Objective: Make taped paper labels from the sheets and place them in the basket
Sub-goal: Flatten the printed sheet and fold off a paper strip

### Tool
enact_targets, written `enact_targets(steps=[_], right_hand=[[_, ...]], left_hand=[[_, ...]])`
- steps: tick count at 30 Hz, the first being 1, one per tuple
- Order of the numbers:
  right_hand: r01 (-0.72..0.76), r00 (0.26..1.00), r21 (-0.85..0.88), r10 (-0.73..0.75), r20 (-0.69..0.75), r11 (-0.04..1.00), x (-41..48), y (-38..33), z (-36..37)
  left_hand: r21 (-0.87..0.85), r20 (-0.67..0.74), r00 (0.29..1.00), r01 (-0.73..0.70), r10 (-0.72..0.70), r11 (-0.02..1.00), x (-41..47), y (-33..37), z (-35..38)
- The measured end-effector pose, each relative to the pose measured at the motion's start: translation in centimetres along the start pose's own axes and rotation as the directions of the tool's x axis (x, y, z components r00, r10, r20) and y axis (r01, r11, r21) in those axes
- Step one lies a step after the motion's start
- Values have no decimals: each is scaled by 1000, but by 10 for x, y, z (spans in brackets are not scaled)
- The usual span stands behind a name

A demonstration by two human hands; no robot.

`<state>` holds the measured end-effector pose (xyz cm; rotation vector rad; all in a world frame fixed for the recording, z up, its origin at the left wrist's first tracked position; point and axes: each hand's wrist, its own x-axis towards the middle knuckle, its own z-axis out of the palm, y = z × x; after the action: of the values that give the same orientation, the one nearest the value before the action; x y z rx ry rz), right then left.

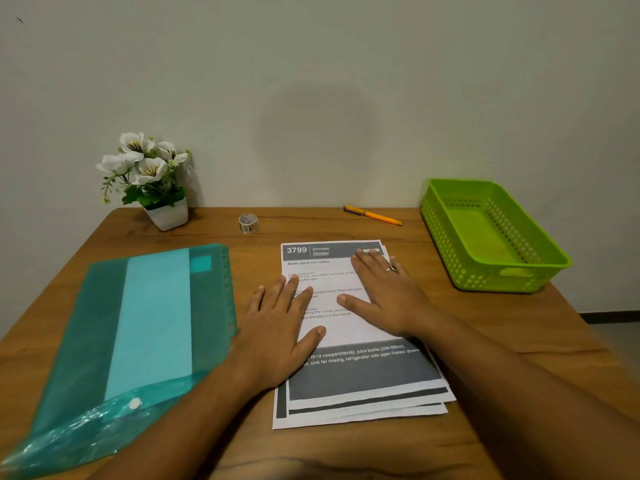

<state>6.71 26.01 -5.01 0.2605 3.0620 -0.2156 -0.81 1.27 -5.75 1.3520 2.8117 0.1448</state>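
Observation:
A small stack of printed sheets (363,379) lies on the wooden table in front of me, its edges slightly fanned at the bottom. My left hand (280,330) lies flat on the stack's left edge, fingers straight and spread. My right hand (384,292) presses flat on the upper right part of the top sheet, a ring on one finger. A small roll of clear tape (248,223) stands behind the sheets. An orange pen (373,215) lies at the back. The green plastic basket (446,230) sits at the right and holds nothing.
A teal plastic document folder (138,327) lies on the left part of the wooden table (502,341). A white pot of white flowers (152,181) stands at the back left against the wall. The table's right edge runs just past the basket.

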Motion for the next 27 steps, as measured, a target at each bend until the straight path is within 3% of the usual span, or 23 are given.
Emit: enact_targets(steps=[6,11,16,18,20,24,27], right_hand=[[-25,999,22,26,-39,999,5,2,7],[-40,999,16,41,-34,999,3,0,5],[205,979,15,-205,1,979,-21,-36,11],[232,973,37,-232,2,972,-28,-40,14],[193,981,24,-193,7,981,-24,-26,11],[-40,999,30,40,9,999,-3,20,0],[-92,996,43,92,10,995,9,31,1]], left_hand=[[-32,114,993,28,-24,999,35,-8,-12],[17,67,994,88,-89,996,61,-13,-3],[16,22,996,90,-90,996,60,-13,1],[14,15,996,88,-88,996,61,-14,3],[12,22,996,84,-84,996,61,-15,4],[13,14,997,74,-74,997,61,-16,5],[13,15,997,73,-73,997,62,-16,4]])
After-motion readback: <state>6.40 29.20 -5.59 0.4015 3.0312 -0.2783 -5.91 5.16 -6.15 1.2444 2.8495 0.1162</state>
